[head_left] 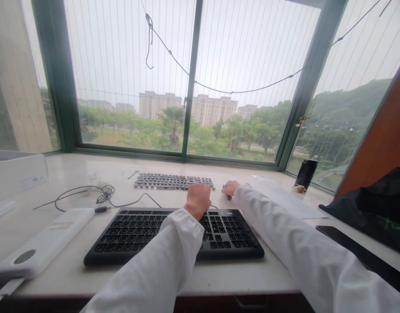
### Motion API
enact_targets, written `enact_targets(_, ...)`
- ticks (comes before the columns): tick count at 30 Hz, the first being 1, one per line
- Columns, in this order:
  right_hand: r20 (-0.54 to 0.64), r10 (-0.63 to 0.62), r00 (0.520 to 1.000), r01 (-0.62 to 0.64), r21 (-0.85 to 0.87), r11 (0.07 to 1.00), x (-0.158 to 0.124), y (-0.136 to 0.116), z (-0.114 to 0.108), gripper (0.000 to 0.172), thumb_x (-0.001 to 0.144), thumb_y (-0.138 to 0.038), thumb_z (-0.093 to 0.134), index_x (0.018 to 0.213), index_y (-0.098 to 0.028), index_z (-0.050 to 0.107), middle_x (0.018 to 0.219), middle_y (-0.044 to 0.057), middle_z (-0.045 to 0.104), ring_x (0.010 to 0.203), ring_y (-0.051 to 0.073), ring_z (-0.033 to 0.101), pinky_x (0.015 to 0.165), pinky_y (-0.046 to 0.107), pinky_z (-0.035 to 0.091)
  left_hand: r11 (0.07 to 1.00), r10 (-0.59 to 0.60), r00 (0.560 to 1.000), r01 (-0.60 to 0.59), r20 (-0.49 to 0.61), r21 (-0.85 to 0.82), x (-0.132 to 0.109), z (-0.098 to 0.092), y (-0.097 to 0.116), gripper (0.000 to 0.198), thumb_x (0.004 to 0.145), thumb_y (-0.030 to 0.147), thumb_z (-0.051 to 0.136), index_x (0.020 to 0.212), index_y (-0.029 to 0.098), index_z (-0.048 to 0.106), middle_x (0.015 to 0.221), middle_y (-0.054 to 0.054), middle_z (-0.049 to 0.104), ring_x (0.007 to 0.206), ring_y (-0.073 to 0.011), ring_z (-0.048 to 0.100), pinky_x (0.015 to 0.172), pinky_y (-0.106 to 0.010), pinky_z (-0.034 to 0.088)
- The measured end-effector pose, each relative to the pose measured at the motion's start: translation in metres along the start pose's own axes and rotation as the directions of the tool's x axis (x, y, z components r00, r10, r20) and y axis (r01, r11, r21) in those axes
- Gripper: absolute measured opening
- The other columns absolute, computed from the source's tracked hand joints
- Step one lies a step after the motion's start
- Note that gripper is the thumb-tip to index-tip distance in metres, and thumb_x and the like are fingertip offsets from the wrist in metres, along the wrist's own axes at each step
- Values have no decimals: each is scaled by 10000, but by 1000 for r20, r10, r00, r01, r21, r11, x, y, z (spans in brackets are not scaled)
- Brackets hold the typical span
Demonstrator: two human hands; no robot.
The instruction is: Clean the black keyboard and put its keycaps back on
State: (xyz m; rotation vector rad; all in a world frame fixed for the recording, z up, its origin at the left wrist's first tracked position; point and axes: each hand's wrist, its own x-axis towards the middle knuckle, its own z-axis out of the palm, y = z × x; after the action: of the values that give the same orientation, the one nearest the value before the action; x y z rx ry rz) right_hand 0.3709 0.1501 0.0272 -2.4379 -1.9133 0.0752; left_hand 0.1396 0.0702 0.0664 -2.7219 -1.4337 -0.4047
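A black keyboard [134, 230] lies in front of me, its key positions showing as dark square sockets without caps. Behind it, loose grey keycaps [167, 181] are laid out in keyboard-like rows on the white surface. My left hand [198, 201] is closed above the keyboard's back edge, by the right end of those rows; its fingertips are hidden. Farther right, my right hand [231, 188] rests low on the surface with curled fingers at a few small dark keycaps [228, 197]. White sleeves cover both arms and hide part of the keyboard.
A cable [105, 195] lies coiled at left, near a white power bank [56, 239]. On the right are paper sheets [284, 200], a black can [305, 174], a phone [349, 248] and a black bag [372, 208]. Windows [131, 78] stand behind.
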Motion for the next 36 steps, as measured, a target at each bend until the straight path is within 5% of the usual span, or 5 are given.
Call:
enact_targets(6,-92,25,995,-29,-43,999,11,-7,1,339,935,-361,555,1217,-174,566,1238,94,581,1036,205,602,876,424,525,993,-92,995,94,-30,66,8,-1,-20,241,822,191,580,1012,139,719,1002,-178,708,1012,-255,664,892,-339,501)
enact_targets(17,-178,-393,902,411,76,909,19,-2,0,210,792,-319,703,984,-257,761,813,1,692,761,129,614,752,229,436,990,-110,992,115,-59,83,11,4,-17,271,850,200,519,1030,144,714,984,-168,707,1017,-248,657,897,-334,493)
enact_targets(36,-231,-435,871,476,174,862,16,-5,5,131,746,-286,729,844,-213,775,757,1,678,709,124,578,713,225,416,993,-3,989,21,-150,119,9,1,-11,289,851,160,426,865,115,712,807,-157,703,830,-282,693,723,-366,525)
